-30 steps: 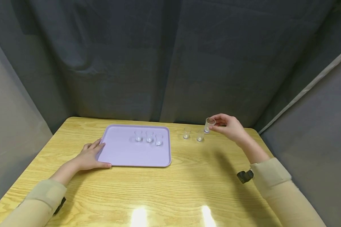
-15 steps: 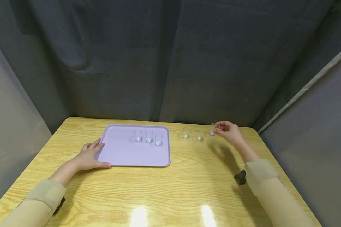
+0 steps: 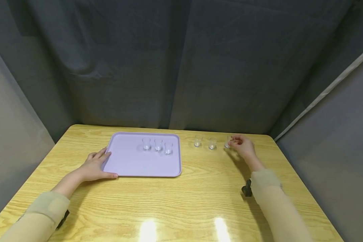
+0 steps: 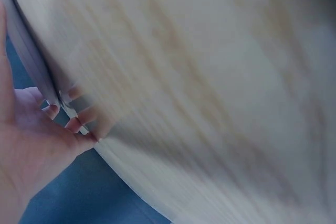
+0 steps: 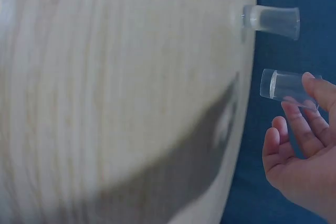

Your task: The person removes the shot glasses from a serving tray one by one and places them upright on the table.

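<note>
My right hand (image 3: 243,148) pinches a small clear shot glass (image 5: 283,85) near its rim, between thumb and fingertips. The glass is upright, low over the table at the back right. To its left two more shot glasses, a nearer one (image 3: 212,144) and a farther one (image 3: 198,141), stand in a row on the wood. A lilac tray (image 3: 127,166) lies at the left, bearing three clear shot glasses (image 3: 158,145) in its right half. My left hand (image 3: 92,169) rests with spread fingers against the tray's left edge, thumb at its front left corner.
The wooden table (image 3: 169,201) has its back edge close to a dark curtain (image 3: 224,67). Grey panels (image 3: 335,134) stand on both sides. Dark devices (image 3: 247,188) are strapped at both wrists.
My right hand has moved down and slightly right with its shot glass, from above the standing pair to low beside them. The left hand and tray have stayed put.
</note>
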Action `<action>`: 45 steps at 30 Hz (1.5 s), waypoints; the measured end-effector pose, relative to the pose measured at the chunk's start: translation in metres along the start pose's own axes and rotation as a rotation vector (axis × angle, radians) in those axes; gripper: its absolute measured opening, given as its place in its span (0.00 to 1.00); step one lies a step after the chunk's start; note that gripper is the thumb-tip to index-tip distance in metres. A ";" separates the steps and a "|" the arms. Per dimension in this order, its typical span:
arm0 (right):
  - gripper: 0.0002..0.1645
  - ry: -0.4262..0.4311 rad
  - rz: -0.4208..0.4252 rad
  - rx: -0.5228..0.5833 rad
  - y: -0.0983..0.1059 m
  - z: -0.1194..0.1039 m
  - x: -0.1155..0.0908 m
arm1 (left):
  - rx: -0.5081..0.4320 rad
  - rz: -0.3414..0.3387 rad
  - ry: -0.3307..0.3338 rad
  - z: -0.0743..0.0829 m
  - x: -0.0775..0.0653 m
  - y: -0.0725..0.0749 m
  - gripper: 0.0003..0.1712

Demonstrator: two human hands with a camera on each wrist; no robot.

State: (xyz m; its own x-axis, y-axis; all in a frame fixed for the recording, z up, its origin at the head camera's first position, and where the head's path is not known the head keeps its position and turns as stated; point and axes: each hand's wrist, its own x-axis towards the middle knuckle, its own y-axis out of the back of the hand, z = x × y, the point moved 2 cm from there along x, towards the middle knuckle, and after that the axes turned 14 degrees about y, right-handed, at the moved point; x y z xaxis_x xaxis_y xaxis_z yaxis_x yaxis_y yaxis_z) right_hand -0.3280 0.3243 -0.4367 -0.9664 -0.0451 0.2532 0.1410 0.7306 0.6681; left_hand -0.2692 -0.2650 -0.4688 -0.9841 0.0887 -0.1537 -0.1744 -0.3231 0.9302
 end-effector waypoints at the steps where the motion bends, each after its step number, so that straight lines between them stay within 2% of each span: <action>1: 0.28 -0.009 -0.002 -0.002 -0.002 0.002 0.000 | -0.001 -0.001 0.000 0.000 0.000 0.000 0.69; 15: 0.29 -0.030 -0.013 0.027 -0.015 0.016 -0.004 | -0.012 -0.005 0.008 0.000 0.000 -0.001 0.69; 21: 0.39 -0.057 -0.056 0.075 -0.012 0.014 -0.005 | -0.006 -0.004 0.009 0.000 0.001 -0.001 0.69; 27: 0.40 -0.012 -0.081 0.035 -0.003 0.008 -0.004 | -0.008 -0.007 0.010 0.000 0.001 -0.001 0.70; 36: 0.41 0.024 -0.110 0.025 0.011 -0.015 -0.003 | -0.007 0.000 0.002 0.001 0.000 0.000 0.69; 45: 0.39 0.060 -0.081 0.062 0.017 -0.058 -0.012 | -0.004 0.005 0.001 0.001 -0.001 0.001 0.69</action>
State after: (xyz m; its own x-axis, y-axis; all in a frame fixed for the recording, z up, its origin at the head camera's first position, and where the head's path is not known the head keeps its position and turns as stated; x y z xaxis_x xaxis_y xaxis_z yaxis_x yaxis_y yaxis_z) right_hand -0.3019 0.2975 -0.3877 -0.9592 -0.1449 0.2430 0.0478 0.7635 0.6440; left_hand -0.2681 -0.2642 -0.4670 -0.9851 0.0859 -0.1489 -0.1691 -0.3271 0.9297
